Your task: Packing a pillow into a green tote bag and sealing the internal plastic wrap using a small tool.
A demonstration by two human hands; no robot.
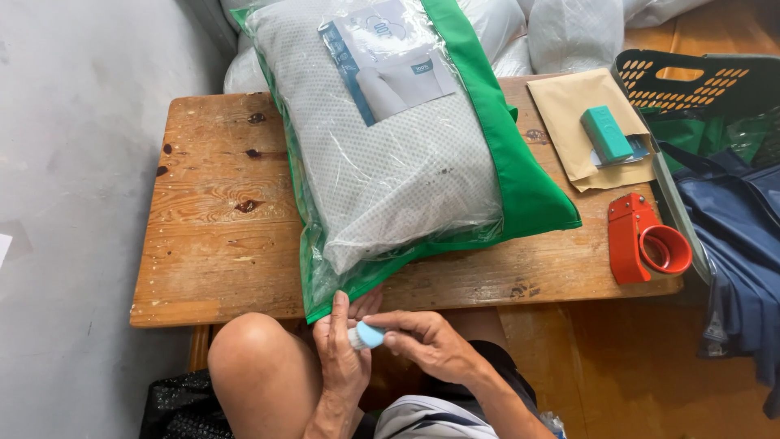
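Observation:
A grey dotted pillow in a clear and green plastic bag (390, 154) lies across a low wooden table (219, 236), its near corner hanging over the front edge. Just below that corner, my left hand (341, 349) and my right hand (426, 341) meet around a small light-blue object (370, 334). The left hand cups it from the left; the right hand's fingers pinch its top end. What the object is cannot be told. My bare knee (260, 358) is beside the hands.
A red tape dispenser (646, 240) stands at the table's right edge. A tan padded envelope (589, 126) with a teal box (605, 134) on it lies behind. A dark green basket (707, 89) holds navy cloth (743, 236) at right. White bags sit behind.

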